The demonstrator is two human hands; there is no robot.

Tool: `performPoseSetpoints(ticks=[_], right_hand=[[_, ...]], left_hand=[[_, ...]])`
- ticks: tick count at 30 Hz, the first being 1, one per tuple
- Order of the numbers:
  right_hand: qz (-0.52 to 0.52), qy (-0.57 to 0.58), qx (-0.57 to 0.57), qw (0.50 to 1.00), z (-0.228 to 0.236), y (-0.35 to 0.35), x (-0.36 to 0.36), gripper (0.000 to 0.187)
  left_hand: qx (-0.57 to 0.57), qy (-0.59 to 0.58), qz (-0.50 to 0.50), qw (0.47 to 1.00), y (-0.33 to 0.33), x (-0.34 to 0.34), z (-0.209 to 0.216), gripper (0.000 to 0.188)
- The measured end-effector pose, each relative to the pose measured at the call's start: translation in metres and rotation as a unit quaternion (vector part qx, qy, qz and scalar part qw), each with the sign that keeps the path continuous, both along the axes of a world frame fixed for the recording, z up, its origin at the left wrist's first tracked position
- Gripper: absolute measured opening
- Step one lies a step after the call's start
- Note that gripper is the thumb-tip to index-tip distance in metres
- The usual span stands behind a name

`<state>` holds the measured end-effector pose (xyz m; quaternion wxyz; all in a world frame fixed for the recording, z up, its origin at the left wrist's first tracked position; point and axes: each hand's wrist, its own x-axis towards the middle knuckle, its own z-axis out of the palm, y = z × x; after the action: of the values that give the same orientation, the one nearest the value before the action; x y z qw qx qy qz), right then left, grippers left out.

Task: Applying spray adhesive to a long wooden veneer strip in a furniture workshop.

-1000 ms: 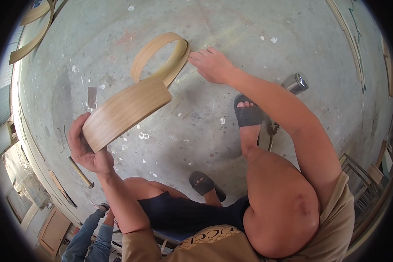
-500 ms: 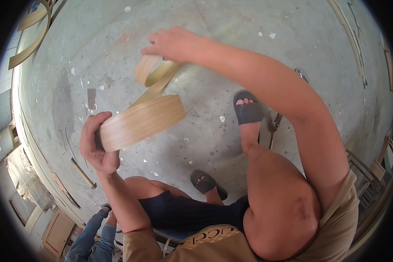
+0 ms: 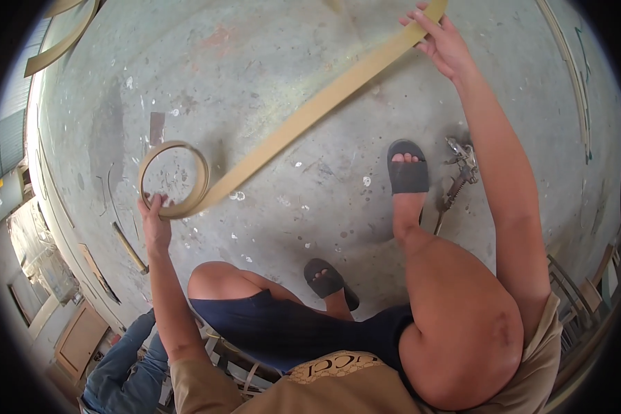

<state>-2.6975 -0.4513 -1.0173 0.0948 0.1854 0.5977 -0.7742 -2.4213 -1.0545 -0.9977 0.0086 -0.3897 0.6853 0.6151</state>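
Observation:
A roll of wood edge banding [image 3: 201,176] hangs over the floor at left, seen from its side as a ring. The fingers of my left hand [image 3: 155,228] close round its lower rim. From the roll a long light-tan strip of the banding [image 3: 310,114] runs up to the far right, stretched nearly straight. My right hand [image 3: 445,48] grips this strip near the top edge of the view, thumb on one face and fingers behind. The strip's far end passes out of the picture.
A long metal clamp [image 3: 459,165] lies by my right sandal [image 3: 408,165]. At left are a hammer-like tool [image 3: 130,248] and a flat brown piece [image 3: 157,127] on the floor. Another person's jeans [image 3: 127,366] show at lower left. Curled banding [image 3: 65,52] hangs at upper left.
My right hand has swung far out to the right, and the looped strip is now drawn out long. The left hand has turned the roll so its open ring shows.

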Motion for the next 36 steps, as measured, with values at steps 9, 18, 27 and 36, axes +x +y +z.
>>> performPoseSetpoints(ticks=[9, 18, 27, 36], right_hand=[[-0.034, -0.028, -0.141, 0.989, -0.058, 0.048, 0.023, 0.041], [-0.008, -0.039, -0.127, 0.991, -0.055, 0.05, 0.026, 0.047], [-0.014, 0.008, -0.252, 0.968, -0.08, 0.026, 0.002, 0.05], [-0.023, -0.056, -0.158, 0.986, -0.123, 0.062, -0.02, 0.051]], left_hand=[[0.133, -0.2, 0.192, 0.952, -0.042, 0.125, -0.111, 0.069], [-0.111, -0.113, -0.274, 0.949, 0.072, -0.057, -0.009, 0.061], [0.02, -0.163, -0.602, 0.782, 0.3, -0.151, -0.053, 0.087], [-0.224, -0.075, -0.424, 0.874, 0.274, -0.138, -0.096, 0.063]])
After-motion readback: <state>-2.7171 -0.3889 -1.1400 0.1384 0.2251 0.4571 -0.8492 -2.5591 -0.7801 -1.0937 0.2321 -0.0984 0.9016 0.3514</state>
